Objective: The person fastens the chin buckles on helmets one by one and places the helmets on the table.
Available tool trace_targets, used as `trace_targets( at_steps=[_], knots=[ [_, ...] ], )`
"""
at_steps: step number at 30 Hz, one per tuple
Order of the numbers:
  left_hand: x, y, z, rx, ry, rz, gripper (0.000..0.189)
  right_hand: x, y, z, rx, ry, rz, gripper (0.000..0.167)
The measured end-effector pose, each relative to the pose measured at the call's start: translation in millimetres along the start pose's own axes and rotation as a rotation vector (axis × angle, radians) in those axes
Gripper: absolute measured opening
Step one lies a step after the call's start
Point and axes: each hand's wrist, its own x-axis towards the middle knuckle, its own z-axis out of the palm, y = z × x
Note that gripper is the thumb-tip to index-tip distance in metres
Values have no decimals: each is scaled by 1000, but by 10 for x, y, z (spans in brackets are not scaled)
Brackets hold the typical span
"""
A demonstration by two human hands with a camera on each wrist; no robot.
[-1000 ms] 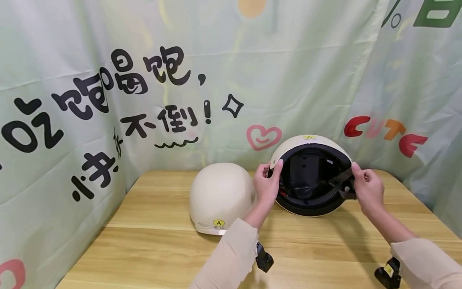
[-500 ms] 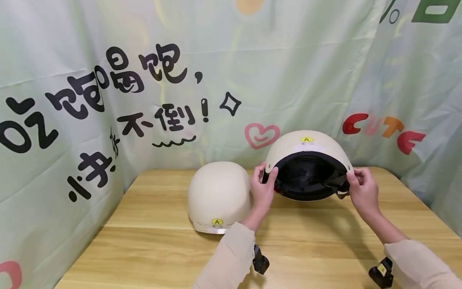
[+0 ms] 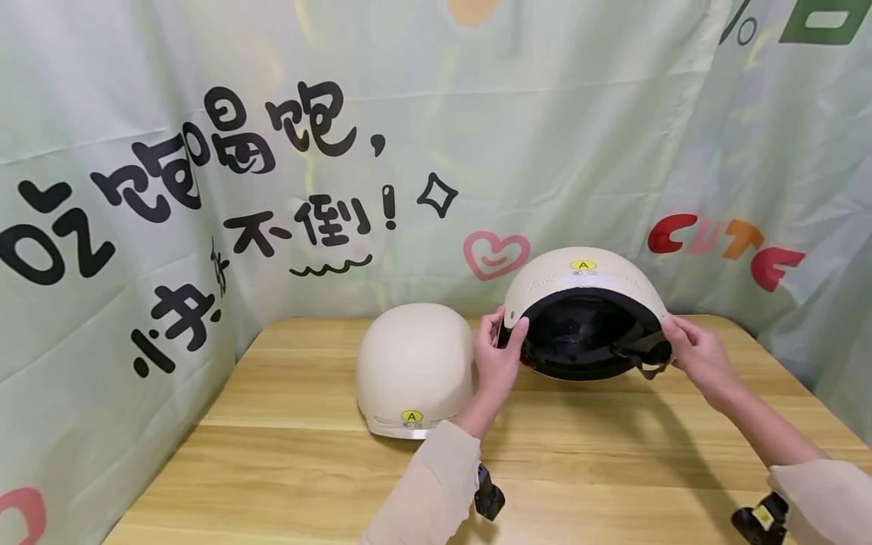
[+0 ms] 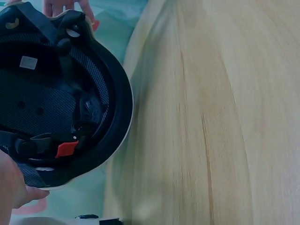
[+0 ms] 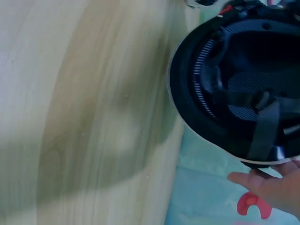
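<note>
A cream helmet [image 3: 545, 280] with a yellow "A" sticker is held tilted in the head view, its black hollow turned forward. My left hand [image 3: 499, 359] grips its left edge, thumb in front. At the opposite edge my right hand [image 3: 705, 363] holds the rim between thumb and fingers; one finger stands off the shell in the right wrist view. Inside the helmet [image 4: 117, 103] are dark straps and a red buckle piece [image 4: 66, 149]. A dark strap [image 5: 265, 131] hangs near the right hand. Most of the left fingers are hidden behind the shell.
A second cream helmet [image 3: 415, 363] sits dome up on the wooden table [image 3: 286, 469], just left of my left hand and partly behind that forearm. A printed curtain [image 3: 381, 45] hangs close behind the table.
The held helmet has tipped so its opening faces lower and more of its front shell shows. My right wrist has swung outward to the right. The second helmet stays put.
</note>
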Motion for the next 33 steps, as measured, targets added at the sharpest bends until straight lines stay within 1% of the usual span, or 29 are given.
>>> trace_targets(
  at_steps=[1, 4, 5, 6, 8, 10, 13, 17, 23, 28, 33],
  knots=[
    [-3, 5, -3, -6, -11, -10, 41, 0, 10, -18, 7, -26, 4, 56],
    [-7, 28, -23, -4, -54, -59, 50, 3, 31, -67, 80, -104, 11, 31],
    [-3, 45, -35, 1, -75, -86, 54, 7, 36, -79, 93, -124, 6, 27],
    [0, 66, -49, 6, -96, -111, 58, 8, 38, -91, 109, -146, 0, 26],
    [5, 113, -77, 27, -136, -155, 65, 9, 37, -112, 131, -189, -4, 31],
    [13, 165, -105, 36, -164, -201, 71, 11, 32, -125, 131, -222, -7, 31],
    [22, 226, -131, 29, -184, -231, 70, 6, 32, -138, 163, -257, -4, 30],
    [12, 236, -142, 4, -177, -243, 63, -4, 36, -132, 209, -266, -6, 29],
    [-49, 191, -111, -49, -131, -305, 61, -5, 47, -121, 269, -263, -6, 26],
    [-63, 166, -82, -71, -117, -292, 62, -14, 63, -124, 293, -266, -1, 25],
    [-76, 158, -75, -74, -123, -307, 64, -30, 90, -122, 289, -259, -2, 26]
  ],
)
